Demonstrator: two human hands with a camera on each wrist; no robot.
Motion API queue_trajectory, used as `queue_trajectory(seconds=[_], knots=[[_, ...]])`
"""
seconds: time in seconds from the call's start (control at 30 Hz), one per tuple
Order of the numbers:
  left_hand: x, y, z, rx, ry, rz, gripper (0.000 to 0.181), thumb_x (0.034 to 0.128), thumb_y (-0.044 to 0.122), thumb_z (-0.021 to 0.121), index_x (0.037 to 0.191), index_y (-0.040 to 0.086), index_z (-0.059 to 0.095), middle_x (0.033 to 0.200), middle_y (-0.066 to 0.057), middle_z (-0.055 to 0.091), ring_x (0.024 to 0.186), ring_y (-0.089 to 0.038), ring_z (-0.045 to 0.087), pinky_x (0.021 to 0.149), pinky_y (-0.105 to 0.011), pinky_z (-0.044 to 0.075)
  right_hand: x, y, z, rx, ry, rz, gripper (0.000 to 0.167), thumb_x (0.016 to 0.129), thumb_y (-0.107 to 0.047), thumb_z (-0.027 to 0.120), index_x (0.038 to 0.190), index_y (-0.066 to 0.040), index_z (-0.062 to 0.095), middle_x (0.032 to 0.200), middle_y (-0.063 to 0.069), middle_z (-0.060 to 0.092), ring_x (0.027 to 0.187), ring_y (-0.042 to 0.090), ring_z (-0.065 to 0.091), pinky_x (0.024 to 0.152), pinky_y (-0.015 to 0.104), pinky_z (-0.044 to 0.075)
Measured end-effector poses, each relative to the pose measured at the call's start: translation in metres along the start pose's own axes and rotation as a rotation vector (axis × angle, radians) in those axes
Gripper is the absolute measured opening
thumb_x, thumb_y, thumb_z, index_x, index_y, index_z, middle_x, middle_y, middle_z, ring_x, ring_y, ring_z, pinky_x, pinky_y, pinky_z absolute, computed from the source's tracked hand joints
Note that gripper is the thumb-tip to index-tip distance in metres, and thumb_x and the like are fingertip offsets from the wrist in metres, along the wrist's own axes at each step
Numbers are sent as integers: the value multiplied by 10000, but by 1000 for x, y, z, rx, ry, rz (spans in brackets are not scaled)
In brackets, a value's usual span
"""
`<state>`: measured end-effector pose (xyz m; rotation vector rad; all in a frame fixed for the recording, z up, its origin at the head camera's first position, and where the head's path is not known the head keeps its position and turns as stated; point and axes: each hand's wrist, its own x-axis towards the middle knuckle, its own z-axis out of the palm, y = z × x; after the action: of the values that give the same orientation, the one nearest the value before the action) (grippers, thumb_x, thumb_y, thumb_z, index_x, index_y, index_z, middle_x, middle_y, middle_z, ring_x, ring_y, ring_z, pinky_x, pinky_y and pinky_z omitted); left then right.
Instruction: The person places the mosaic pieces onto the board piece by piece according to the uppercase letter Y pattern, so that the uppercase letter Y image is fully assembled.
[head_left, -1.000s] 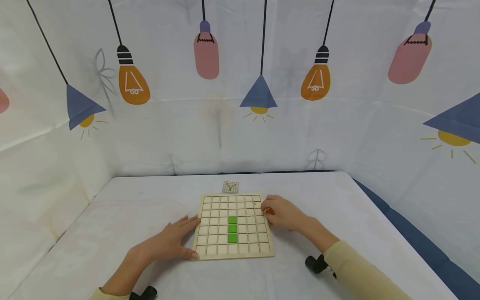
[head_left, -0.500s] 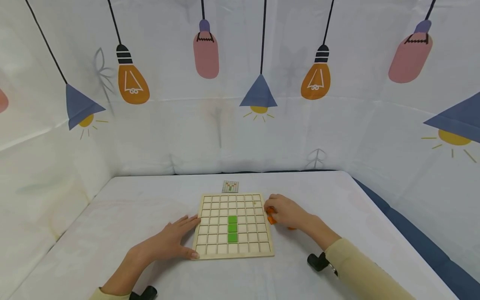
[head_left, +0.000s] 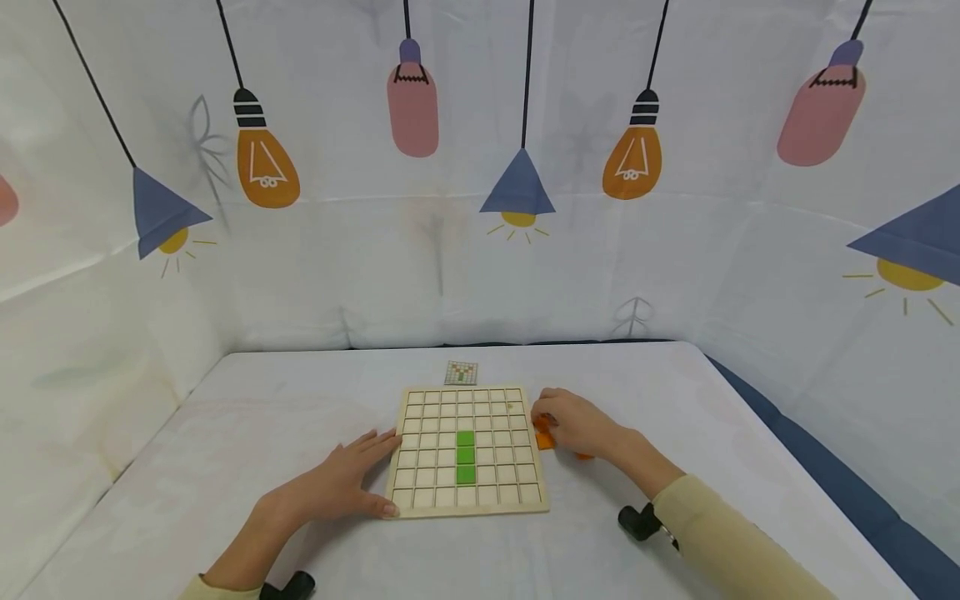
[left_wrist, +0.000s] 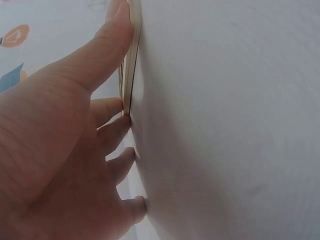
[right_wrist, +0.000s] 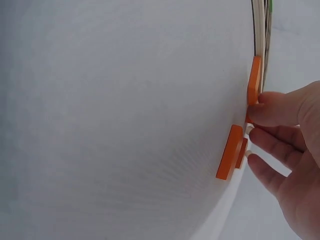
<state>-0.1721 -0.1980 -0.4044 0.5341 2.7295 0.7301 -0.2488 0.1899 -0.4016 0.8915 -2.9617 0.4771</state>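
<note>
Left hand [left_wrist: 55, 135], fingers [left_wrist: 113, 136] apart, thumb [left_wrist: 107, 50] against the edge of a pale board [left_wrist: 129, 70]

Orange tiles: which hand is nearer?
Right. The right hand is at the orange tiles, touching one; the left hand is across the board, at its left edge.

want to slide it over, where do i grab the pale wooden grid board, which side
Probably pinch the board midway along its near rim, from the person's side: it lies flat, that stretch is uncovered, while the left hand touches its left side and flat orange blocks lie by its right.
</note>
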Motion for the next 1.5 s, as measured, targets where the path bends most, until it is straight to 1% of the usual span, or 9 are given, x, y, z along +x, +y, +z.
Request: queue_trajectory(seconds=[0.1,0.23,0.37,0.67,0.83,1.0,1.2,1.5], knots=[[0,0,0,-1,-2,5,1052,690,598,808,1544,168,370,1643,-29,297,1546,-372,150,1175,-726,78,0,1,0,-5,6,-10,276,873,39,629,992,-188,733,917,-89,586,842,100,491,767,250,472],[1,-1,0,7,-1,20,1051,696,601,801,1546,162,365,1644,-34,293,1543,-379,154,1172,-729,85,0,0,0,-10,2,-1,260,877,29,639,988,-187,732,929,-95,590,861,94,498,810,269,509],[2,-1,0,15,4,29,1052,694,601,800,1544,156,369,1641,-43,298,1539,-388,162,1168,-732,92,0,-1,0,-9,-5,10,260,874,28,646,989,-188,732,929,-95,589,865,96,500,831,283,519],[2,0,0,11,-1,8,1053,687,598,810,1543,168,372,1641,-27,301,1544,-373,157,1172,-728,85,1,1,2,-28,-19,17,282,816,19,682,1006,-187,706,915,-77,577,842,104,485,779,271,483],[3,0,0,10,0,11,1050,687,592,814,1540,164,378,1640,-28,303,1544,-371,159,1170,-731,84,0,1,2,-39,-22,21,296,792,5,698,1008,-197,689,904,-75,564,832,104,476,743,260,460],[3,0,1,14,3,11,1058,680,595,817,1541,165,377,1640,-27,304,1542,-373,164,1169,-731,92,0,1,2,-47,-18,10,281,788,-13,706,1002,-194,688,899,-72,564,821,102,471,720,247,445],[3,-2,1,20,4,19,1046,693,593,809,1542,162,374,1640,-31,303,1541,-378,167,1165,-735,94,2,0,1,-51,-23,10,260,798,-32,704,1003,-192,687,884,-67,553,813,104,469,710,250,438],[2,-4,2,11,6,14,1051,689,595,809,1543,166,371,1642,-27,298,1543,-377,158,1170,-731,82,3,2,4,-57,-16,9,245,800,-37,697,979,-203,683,880,-79,551,813,99,472,715,249,448]])
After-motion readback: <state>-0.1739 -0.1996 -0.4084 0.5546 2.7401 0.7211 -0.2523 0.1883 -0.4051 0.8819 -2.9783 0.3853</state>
